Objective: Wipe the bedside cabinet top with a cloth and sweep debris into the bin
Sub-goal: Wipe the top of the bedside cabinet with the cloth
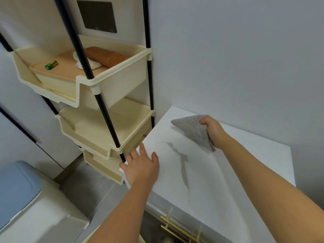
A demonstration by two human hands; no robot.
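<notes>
The white bedside cabinet top [245,165] fills the right half of the view, against the wall. My right hand [213,130] is shut on a grey dotted cloth [192,130], which hangs in a pointed fold just above the back part of the top. My left hand [142,165] lies flat with fingers spread on the cabinet's left front corner, holding nothing. A bin with a blue lid [15,190] and cream body stands on the floor at the lower left. I make out no debris on the top.
A cream tiered shelf rack [112,130] on black poles stands close against the cabinet's left side, its top tray holding a green battery [51,64], a brown package and white tissue. Gold drawer handles [182,230] show below the cabinet's front edge. Grey floor lies between rack and bin.
</notes>
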